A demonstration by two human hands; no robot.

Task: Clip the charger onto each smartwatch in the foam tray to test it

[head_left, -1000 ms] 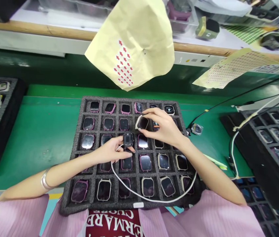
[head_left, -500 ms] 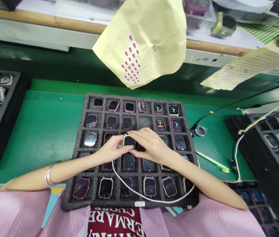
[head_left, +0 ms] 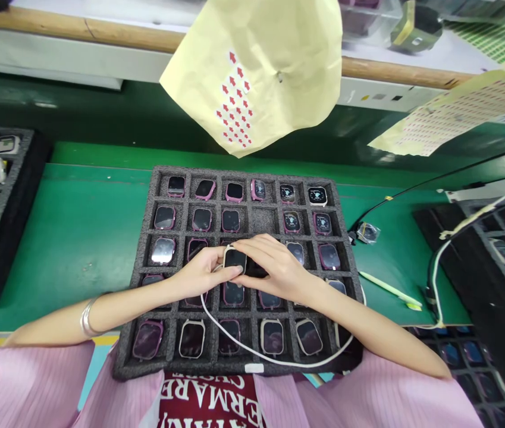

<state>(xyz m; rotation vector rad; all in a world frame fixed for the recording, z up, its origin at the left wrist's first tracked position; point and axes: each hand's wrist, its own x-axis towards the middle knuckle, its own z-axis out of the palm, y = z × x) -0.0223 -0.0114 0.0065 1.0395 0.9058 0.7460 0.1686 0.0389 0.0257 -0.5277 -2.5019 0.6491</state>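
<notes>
Between my hands is a smartwatch body (head_left: 235,259) with a pale frame and dark screen, held above the middle of a grey foam tray (head_left: 252,309). My left hand (head_left: 210,267) pinches its left side, thumb across the lower screen. On the other side, my right hand (head_left: 274,264) is closed against its right edge and top. A white cable (head_left: 274,358) emerges by my left hand and loops over the tray's front; its end at the watch is hidden. Purple and pale watch bodies lie in the tray's compartments, some with lit dials.
More foam trays stand at left (head_left: 0,238) and right (head_left: 466,261). A light green pen (head_left: 390,290) and a small plastic-wrapped item (head_left: 368,232) lie right of the tray. A yellow sticker sheet (head_left: 261,77) with red arrows hangs from the shelf edge (head_left: 113,43).
Both hands stay on the watch, which sits almost in the same spot. The view has shifted slightly. A lit screen in the second row went from an orange-marked display to a dial.
</notes>
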